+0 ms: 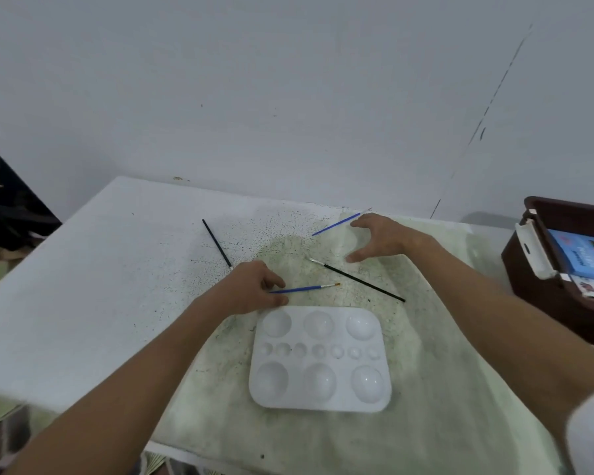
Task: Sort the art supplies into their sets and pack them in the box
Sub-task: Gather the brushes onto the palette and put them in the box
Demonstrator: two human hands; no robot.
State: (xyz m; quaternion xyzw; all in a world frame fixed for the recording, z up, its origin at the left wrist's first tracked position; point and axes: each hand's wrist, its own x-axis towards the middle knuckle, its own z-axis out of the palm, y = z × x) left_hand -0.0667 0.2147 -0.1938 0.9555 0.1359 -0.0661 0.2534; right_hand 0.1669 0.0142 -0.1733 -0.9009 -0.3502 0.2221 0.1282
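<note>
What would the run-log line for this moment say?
left hand pinches near blue brush | right hand open, empty | white plastic palette unpacked | dark brown box right

The white rectangular plastic paint palette (319, 359) near the table's front edge looks smooth and glossy, its round wells catching the light. The white table top (83, 286) is matt and rough-looking, speckled with dark flecks and stained a dull green towards its right side. At the right edge, the dark brown plastic box (542, 289) has a slight sheen, and the blue booklet (580, 255) inside it looks like glossy printed paper.
</note>
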